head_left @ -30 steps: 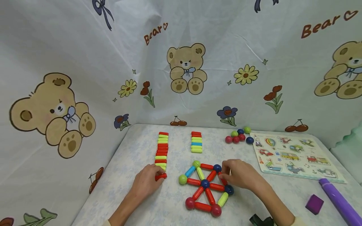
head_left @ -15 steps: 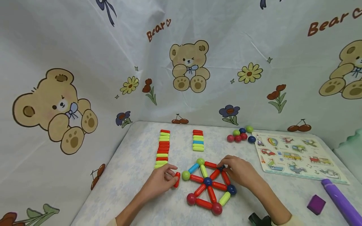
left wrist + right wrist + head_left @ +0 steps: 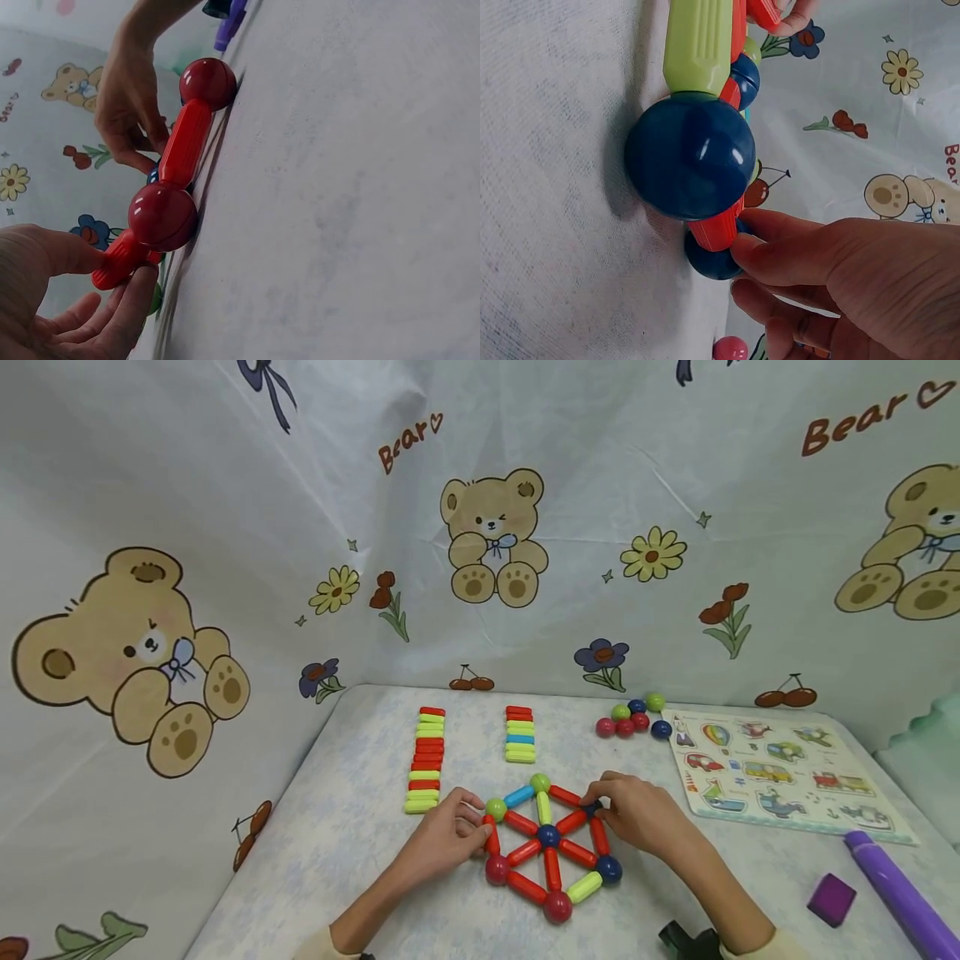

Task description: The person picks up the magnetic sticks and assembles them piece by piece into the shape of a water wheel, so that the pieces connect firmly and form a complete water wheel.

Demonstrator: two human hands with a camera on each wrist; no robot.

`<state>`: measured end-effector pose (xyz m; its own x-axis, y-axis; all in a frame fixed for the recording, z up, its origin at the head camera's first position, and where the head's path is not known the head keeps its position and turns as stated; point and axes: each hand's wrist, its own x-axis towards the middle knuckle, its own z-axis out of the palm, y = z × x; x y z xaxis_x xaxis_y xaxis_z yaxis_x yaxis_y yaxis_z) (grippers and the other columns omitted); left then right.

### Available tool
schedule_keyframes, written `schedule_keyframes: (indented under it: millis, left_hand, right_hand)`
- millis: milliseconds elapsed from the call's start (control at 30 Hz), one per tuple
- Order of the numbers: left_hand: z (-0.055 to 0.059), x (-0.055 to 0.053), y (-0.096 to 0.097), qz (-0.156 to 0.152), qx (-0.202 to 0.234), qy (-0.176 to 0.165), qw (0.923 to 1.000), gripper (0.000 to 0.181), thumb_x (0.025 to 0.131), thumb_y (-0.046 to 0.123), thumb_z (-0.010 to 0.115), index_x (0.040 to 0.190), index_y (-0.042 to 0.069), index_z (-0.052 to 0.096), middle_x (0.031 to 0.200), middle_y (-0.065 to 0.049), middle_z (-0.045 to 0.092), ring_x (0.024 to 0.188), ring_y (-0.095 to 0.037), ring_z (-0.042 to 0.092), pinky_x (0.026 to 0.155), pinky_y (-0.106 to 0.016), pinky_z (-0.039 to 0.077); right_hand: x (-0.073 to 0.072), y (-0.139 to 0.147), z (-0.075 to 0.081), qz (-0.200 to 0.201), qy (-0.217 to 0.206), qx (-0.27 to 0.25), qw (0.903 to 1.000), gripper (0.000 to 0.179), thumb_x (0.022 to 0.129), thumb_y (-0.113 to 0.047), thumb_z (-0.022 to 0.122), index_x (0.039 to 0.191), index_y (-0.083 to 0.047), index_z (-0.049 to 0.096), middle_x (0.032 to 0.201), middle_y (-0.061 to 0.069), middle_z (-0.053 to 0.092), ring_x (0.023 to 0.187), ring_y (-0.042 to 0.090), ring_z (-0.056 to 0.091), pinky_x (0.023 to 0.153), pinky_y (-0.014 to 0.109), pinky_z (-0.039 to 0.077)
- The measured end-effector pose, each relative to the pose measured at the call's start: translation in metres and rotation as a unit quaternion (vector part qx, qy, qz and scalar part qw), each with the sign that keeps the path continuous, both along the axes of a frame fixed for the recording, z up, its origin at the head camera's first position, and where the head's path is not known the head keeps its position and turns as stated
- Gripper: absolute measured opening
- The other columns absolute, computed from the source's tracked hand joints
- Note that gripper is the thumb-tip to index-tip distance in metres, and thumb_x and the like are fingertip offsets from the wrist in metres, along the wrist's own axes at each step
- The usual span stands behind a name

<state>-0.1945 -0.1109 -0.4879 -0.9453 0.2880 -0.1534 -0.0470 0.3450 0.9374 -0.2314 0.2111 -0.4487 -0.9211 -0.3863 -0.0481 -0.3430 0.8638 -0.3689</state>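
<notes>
A wheel-shaped frame of coloured rods and balls lies on the table, with a blue ball at its hub. At its left side, my left hand pinches a red rod between thumb and fingers. That rod touches a dark red ball at one end, and its other end is by a green ball. My right hand holds the blue ball at the upper right corner, partly hidden by the fingers. Another blue ball sits at the near right corner, joined to a yellow-green rod.
A column of rods lies left, a shorter column behind the frame. Several loose balls sit at the back right by a picture board. A purple block, purple tube and dark object lie right.
My left hand has taken a red rod from the left column and brought it right to the frame's left side. My right hand has shifted to the upper right blue ball. The frame has turned slightly.
</notes>
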Motion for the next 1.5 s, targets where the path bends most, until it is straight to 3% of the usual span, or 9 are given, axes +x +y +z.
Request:
schedule_keyframes:
  millis: [367,733,967,1267,1400,1500]
  left_hand:
    - [-0.008,-0.003,0.006,0.004,0.019,-0.010,0.9998,0.030,0.102,0.015,0.074,0.123,0.002,0.056,0.103,-0.009,0.069,0.080,-0.020,0.074,0.070,-0.034,0.066]
    - [-0.005,-0.005,0.012,0.022,0.005,-0.027,0.9994,0.027,0.098,0.014,0.076,0.116,0.002,0.059,0.099,-0.009,0.069,0.074,-0.019,0.074,0.069,-0.033,0.065]
    - [-0.008,-0.011,0.014,0.031,-0.021,-0.050,0.9981,0.027,0.096,0.019,0.076,0.115,0.003,0.065,0.098,-0.006,0.071,0.075,-0.018,0.074,0.072,-0.032,0.065]
    - [-0.010,-0.010,0.015,0.026,-0.008,-0.054,0.9981,0.027,0.097,0.017,0.079,0.115,0.003,0.065,0.096,-0.007,0.072,0.077,-0.018,0.073,0.072,-0.034,0.065]
    - [-0.010,-0.010,0.014,0.023,-0.003,-0.041,0.9989,0.034,0.097,0.016,0.079,0.120,0.003,0.058,0.095,-0.006,0.073,0.074,-0.019,0.073,0.071,-0.035,0.065]
    - [-0.008,-0.011,0.013,0.012,-0.010,-0.030,0.9994,0.047,0.097,0.017,0.078,0.133,0.002,0.052,0.095,-0.005,0.073,0.072,-0.019,0.073,0.072,-0.035,0.065]
  right_hand:
    - [0.002,-0.002,0.003,0.005,-0.006,0.002,1.0000,0.024,0.091,0.001,0.082,0.101,-0.021,0.083,0.104,-0.002,0.074,0.086,0.015,0.063,0.071,0.032,0.061]
    - [0.002,-0.003,0.005,0.009,-0.011,0.006,0.9999,0.024,0.091,0.002,0.081,0.101,-0.020,0.082,0.102,-0.001,0.072,0.083,0.014,0.061,0.069,0.030,0.059]
    - [0.002,-0.002,0.004,0.012,-0.011,0.005,0.9999,0.024,0.091,0.003,0.080,0.101,-0.019,0.082,0.101,0.000,0.072,0.083,0.014,0.061,0.073,0.032,0.061]
    - [0.002,-0.001,0.003,0.022,-0.012,-0.007,0.9997,0.024,0.090,0.003,0.082,0.100,-0.019,0.082,0.101,-0.001,0.072,0.086,0.014,0.064,0.078,0.036,0.063]
    - [0.002,0.000,0.001,0.027,-0.010,-0.017,0.9994,0.024,0.090,0.004,0.081,0.100,-0.018,0.082,0.101,-0.001,0.073,0.089,0.014,0.067,0.082,0.038,0.064]
    - [0.002,0.000,0.001,0.030,-0.011,-0.023,0.9992,0.024,0.090,0.005,0.080,0.101,-0.017,0.082,0.103,0.000,0.073,0.092,0.016,0.068,0.084,0.039,0.065]
